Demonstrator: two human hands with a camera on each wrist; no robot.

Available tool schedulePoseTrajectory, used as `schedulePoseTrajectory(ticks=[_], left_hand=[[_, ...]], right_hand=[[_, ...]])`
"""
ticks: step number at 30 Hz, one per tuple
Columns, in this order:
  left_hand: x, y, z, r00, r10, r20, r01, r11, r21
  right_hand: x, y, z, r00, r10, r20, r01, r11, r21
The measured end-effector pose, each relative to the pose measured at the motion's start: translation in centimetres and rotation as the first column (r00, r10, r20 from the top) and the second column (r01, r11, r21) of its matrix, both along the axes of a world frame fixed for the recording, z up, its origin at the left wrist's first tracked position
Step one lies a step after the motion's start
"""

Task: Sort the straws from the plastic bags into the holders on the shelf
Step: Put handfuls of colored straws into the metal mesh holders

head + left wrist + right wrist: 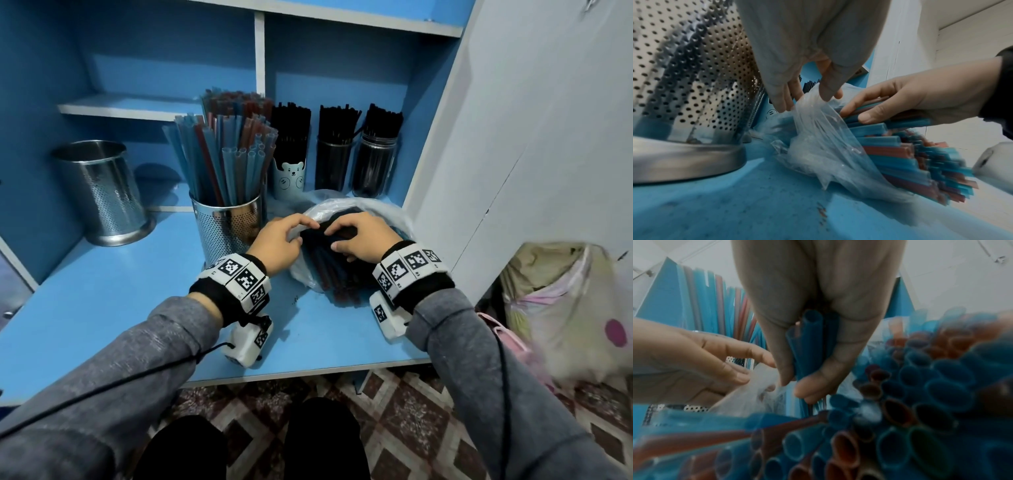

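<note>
I see a clear plastic bag (342,219) lying on the blue desk (120,291), just right of the full steel holder (227,222). Blue and red straws (906,155) lie in it nearly flat, their long axis running from the shelf back toward me, open ends facing me past the bag's mouth. My left hand (279,241) pinches the bag's edge, fingers (828,84) curled on the film. My right hand (359,238) is clenched around a few blue straws (813,344) on top of the pile. Behind the bag stand a bear cup (288,178) and two jars (356,164) of upright black straws. An empty steel holder (102,192) stands left of the full one.
</note>
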State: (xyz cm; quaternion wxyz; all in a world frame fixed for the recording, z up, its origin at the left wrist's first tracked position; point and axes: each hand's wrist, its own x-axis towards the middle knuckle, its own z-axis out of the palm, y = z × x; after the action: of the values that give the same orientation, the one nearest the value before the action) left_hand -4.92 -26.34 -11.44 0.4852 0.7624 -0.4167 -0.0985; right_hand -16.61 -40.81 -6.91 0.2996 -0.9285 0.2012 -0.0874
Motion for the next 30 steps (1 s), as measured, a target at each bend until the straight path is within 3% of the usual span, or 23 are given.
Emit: schedulePoseTrajectory(ticks=[7,11,13,16,20,23,26,30], left_hand=[[-0.1,0.0,-0.1,1.0,-0.005,0.018,0.005,1.0,0.01],[-0.9,-0.1,0.8,0.981,0.072,0.177,-0.063,0.996,-0.061],[-1.5,-0.3,1.7,0.959,0.018,0.282,0.012,0.995,-0.104],[-2.3,-1.3,2.7,0.91,-0.124,0.396,0.153,0.987,-0.042],[-3.9,-3.1,3.7,0.846,-0.231,0.48,0.241,0.97,0.043],[-5.1,-4.2,4.2,0.831,-0.249,0.498,0.309,0.95,-0.041],[-6.1,-4.5,4.3,0.892,-0.172,0.418,0.261,0.951,-0.166],[-6.5,-3.7,5.4,0.978,-0.136,0.156,0.172,0.953,-0.249]], right_hand=[[-1.3,-0.6,1.2,0.996,-0.075,-0.052,0.08,0.991,0.105],[-2.8,-0.1,3.0,0.995,-0.073,-0.072,0.083,0.986,0.145],[-3.7,0.2,4.4,0.992,-0.059,-0.114,0.074,0.988,0.132],[-5.3,0.9,7.1,0.977,-0.004,-0.212,0.022,0.996,0.082],[-7.5,2.5,10.3,0.953,0.088,-0.291,-0.088,0.996,0.012],[-9.0,4.1,12.5,0.941,0.113,-0.319,-0.132,0.99,-0.04],[-10.8,5.5,14.8,0.963,0.112,-0.244,-0.169,0.96,-0.226],[-12.2,7.3,17.5,0.971,0.198,0.132,-0.15,0.94,-0.307]])
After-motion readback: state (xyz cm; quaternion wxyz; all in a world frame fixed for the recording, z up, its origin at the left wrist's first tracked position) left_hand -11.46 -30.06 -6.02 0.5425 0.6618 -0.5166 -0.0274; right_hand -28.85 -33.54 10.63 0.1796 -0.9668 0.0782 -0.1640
